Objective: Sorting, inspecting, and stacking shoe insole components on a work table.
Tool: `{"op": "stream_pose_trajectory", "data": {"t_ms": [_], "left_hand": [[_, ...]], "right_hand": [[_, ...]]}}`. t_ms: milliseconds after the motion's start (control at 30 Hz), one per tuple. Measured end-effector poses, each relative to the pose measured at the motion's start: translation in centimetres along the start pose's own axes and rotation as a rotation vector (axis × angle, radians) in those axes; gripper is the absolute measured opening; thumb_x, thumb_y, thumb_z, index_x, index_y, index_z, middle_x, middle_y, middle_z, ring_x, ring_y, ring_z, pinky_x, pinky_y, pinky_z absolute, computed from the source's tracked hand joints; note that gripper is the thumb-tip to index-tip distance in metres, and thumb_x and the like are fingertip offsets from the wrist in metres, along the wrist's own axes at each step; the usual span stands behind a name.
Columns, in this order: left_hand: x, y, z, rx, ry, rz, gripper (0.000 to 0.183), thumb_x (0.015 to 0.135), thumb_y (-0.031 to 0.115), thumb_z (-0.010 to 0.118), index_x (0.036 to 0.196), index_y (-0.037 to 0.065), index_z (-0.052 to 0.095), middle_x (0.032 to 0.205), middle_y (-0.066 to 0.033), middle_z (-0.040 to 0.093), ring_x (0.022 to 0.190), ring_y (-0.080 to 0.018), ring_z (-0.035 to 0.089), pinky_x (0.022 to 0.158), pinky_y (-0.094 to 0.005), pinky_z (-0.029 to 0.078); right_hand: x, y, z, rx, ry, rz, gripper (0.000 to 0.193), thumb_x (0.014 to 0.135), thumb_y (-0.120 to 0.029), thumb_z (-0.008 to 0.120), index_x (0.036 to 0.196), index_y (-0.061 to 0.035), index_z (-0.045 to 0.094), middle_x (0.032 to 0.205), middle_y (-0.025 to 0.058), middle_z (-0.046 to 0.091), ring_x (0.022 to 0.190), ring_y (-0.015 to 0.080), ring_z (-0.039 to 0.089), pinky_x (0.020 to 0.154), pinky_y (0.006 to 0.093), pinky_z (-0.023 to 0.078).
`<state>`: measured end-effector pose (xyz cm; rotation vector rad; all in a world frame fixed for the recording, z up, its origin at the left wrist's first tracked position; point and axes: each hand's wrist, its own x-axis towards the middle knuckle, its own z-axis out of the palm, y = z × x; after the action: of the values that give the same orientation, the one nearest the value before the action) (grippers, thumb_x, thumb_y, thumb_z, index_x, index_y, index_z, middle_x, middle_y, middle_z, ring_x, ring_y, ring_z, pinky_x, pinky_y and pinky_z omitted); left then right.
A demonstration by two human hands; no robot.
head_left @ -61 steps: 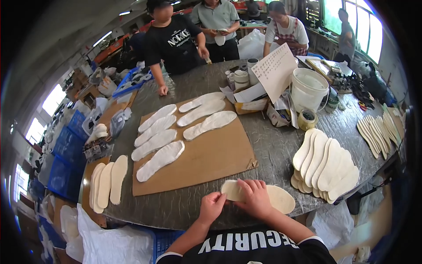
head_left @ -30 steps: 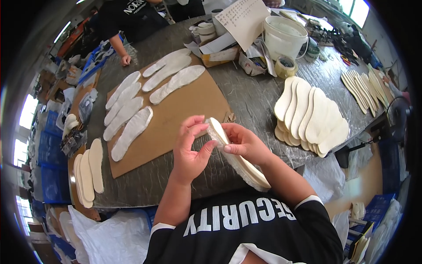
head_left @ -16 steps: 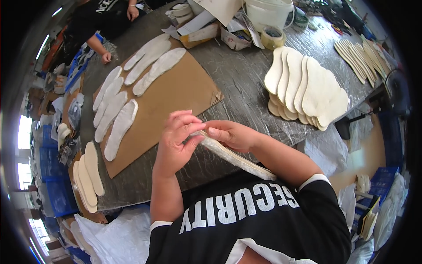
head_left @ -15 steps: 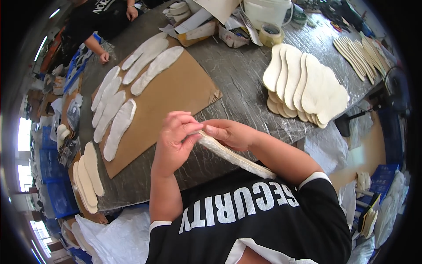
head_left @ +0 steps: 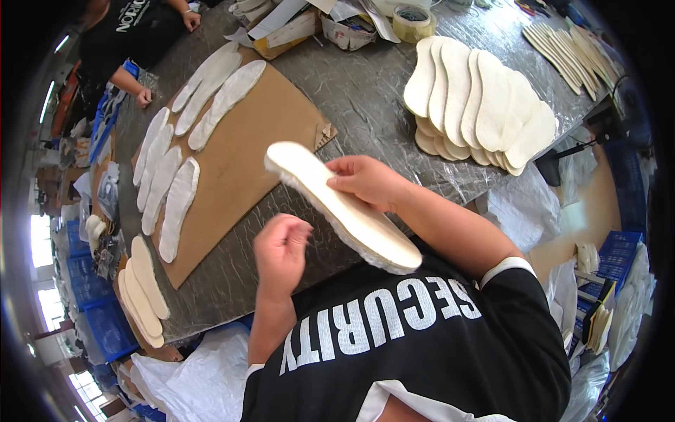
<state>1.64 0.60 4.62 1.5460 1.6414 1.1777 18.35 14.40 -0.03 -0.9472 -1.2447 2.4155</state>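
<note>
A cream insole (head_left: 351,211) with a fluffy white underside is held up over the table's near edge, its smooth face upward. My right hand (head_left: 365,181) grips its right-hand edge near the middle, thumb on top. Below and left of the insole, apart from it, is my left hand (head_left: 283,246), its fingers curled and pinched together; whether anything small is between them is hidden. Several fluffy white insoles (head_left: 179,211) lie on a brown cardboard sheet (head_left: 239,169) to the left. A fanned stack of cream insoles (head_left: 485,105) lies at the right.
More cream insoles (head_left: 149,274) rest at the table's left corner, and thin ones (head_left: 562,56) at the far right. A tape roll (head_left: 413,24) stands beside a box of scraps (head_left: 348,32) at the back. Another person's hand (head_left: 143,97) is beyond the cardboard.
My left hand has come away from the insole's end and moved down. My right hand has turned the insole so its smooth face shows. The view has shifted slightly.
</note>
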Motion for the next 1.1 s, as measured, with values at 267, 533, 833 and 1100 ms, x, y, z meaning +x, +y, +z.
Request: {"op": "stream_pose_trajectory", "data": {"t_ms": [267, 533, 833, 1100], "left_hand": [[-0.4, 0.6, 2.8, -0.288, -0.209, -0.211, 0.045, 0.103, 0.034, 0.046, 0.081, -0.003, 0.058, 0.068, -0.0050, 0.058, 0.061, -0.0120, 0.057, 0.058, -0.0265, 0.048], [0.8, 1.4, 2.3, 0.117, -0.057, -0.069, 0.037, 0.096, 0.031, 0.061, 0.079, -0.002, 0.057, 0.065, -0.0113, 0.058, 0.055, -0.0204, 0.057, 0.054, -0.0323, 0.047], [0.0, -1.2, 2.8, 0.204, -0.083, -0.052, 0.034, 0.092, 0.019, 0.060, 0.068, -0.003, 0.050, 0.066, -0.0235, 0.054, 0.060, -0.0405, 0.055, 0.054, -0.0444, 0.042], [-1.1, -4.9, 3.1, -0.091, 0.123, -0.098, 0.031, 0.096, 0.017, 0.057, 0.073, -0.003, 0.054, 0.058, -0.0134, 0.052, 0.052, -0.0158, 0.050, 0.051, -0.0338, 0.041]], "right_hand": [[1.1, -1.0, -0.8, 0.086, 0.247, -0.140, 0.040, 0.092, -0.014, 0.062, 0.127, 0.0034, 0.054, 0.106, 0.0123, 0.065, 0.090, 0.0173, 0.065, 0.076, 0.0331, 0.054], [1.2, -2.1, 0.4, 0.102, 0.329, -0.232, 0.035, 0.094, -0.009, 0.058, 0.126, 0.0043, 0.053, 0.105, 0.0100, 0.064, 0.091, 0.0153, 0.063, 0.077, 0.0314, 0.054], [0.2, 0.6, 0.4, -0.151, 0.391, -0.393, 0.025, 0.092, -0.007, 0.059, 0.116, 0.0000, 0.057, 0.096, 0.0049, 0.064, 0.086, 0.0116, 0.060, 0.078, 0.0268, 0.049], [-0.2, 3.2, -1.0, -0.248, 0.069, -0.229, 0.035, 0.096, -0.023, 0.061, 0.120, 0.0027, 0.058, 0.105, 0.0059, 0.066, 0.093, 0.0125, 0.062, 0.083, 0.0296, 0.051]]}}
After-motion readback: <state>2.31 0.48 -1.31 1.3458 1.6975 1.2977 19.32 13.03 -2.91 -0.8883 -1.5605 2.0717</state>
